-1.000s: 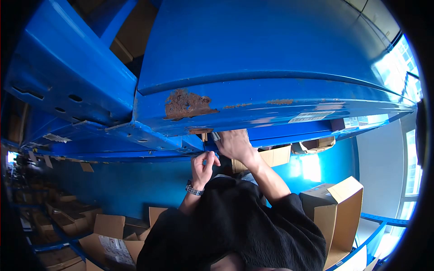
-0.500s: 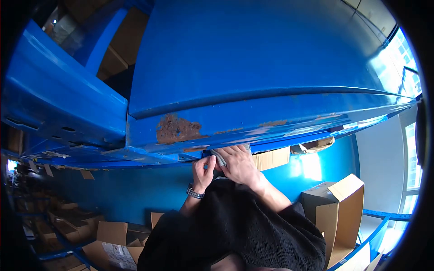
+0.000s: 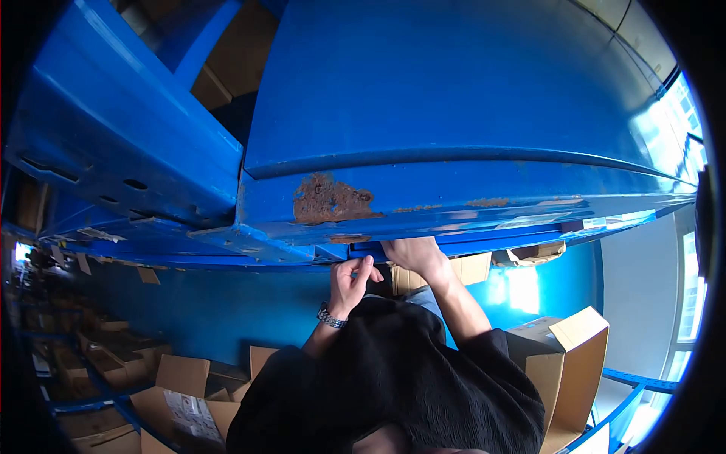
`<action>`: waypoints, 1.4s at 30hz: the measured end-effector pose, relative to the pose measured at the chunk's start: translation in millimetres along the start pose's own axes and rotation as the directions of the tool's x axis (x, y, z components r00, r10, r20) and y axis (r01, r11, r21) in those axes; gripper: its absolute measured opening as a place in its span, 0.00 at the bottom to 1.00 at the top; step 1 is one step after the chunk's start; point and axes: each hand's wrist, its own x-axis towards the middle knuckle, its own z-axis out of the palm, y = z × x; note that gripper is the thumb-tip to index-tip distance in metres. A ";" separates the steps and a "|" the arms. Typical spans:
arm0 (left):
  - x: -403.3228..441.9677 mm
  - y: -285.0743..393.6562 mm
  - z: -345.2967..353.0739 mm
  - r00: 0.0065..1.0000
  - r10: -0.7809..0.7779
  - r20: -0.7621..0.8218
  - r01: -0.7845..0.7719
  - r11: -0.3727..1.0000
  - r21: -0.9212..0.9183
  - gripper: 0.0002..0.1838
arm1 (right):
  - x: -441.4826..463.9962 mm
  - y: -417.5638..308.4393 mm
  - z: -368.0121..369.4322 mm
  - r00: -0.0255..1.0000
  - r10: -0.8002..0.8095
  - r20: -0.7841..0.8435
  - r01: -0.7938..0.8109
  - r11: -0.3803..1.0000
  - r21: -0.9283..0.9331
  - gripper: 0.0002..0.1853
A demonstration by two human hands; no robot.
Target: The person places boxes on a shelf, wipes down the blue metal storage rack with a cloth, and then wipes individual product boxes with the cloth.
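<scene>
My left hand (image 3: pixel 351 286), with a metal-band watch (image 3: pixel 330 316) at the wrist, is just below the lower edge of a blue metal shelf (image 3: pixel 454 178). Its fingers are loosely bent, the thumb stands apart from them, and nothing shows between them. To its right, my right hand (image 3: pixel 414 254) reaches up under the same shelf edge. Its fingers are hidden behind the blue metal, so what they hold, if anything, cannot be seen. A patch of brown rust (image 3: pixel 333 200) marks the shelf's front lip above my hands.
A blue beam (image 3: pixel 136 121) joins the shelf at upper left. An open cardboard box (image 3: pixel 567 371) stands at lower right, and another (image 3: pixel 181 386) at lower left. Behind my right forearm is a cardboard carton (image 3: pixel 469 268). More boxes (image 3: pixel 117 359) sit on racks at far left.
My right hand has moved away from the left and under the shelf edge; the greyish cloth-like piece seen at my hands is out of sight. The view has shifted slightly.
</scene>
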 end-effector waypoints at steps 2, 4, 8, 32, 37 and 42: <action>0.1 1.5 0.8 1.000 -0.013 -0.002 0.013 1.000 0.026 0.25 | -8.4 -12.7 -23.7 0.997 0.078 0.027 -0.081 0.989 0.126 0.19; 0.7 3.3 0.1 1.000 -0.020 -0.008 0.020 0.999 0.039 0.25 | -15.8 -20.8 -36.6 0.993 0.111 0.045 -0.118 0.975 0.188 0.20; 0.7 7.3 -2.2 1.000 0.027 -0.013 -0.024 0.983 0.184 0.24 | -31.2 -29.7 -48.9 0.987 -0.002 -0.163 0.058 0.939 0.340 0.23; -42.6 8.8 22.5 0.974 -0.015 -0.227 0.025 0.999 0.043 0.09 | -28.9 -24.5 -50.4 0.979 -0.156 0.130 0.103 0.934 0.343 0.38; -51.2 5.2 41.8 0.967 -0.037 -0.254 0.037 0.999 -0.001 0.17 | -39.9 -17.2 -47.1 0.967 -0.230 0.113 0.178 0.921 0.347 0.35; -55.0 -5.2 64.1 0.963 -0.018 -0.267 0.018 1.000 0.000 0.24 | -48.4 -1.9 -54.0 0.957 -0.251 0.145 0.194 0.926 0.323 0.35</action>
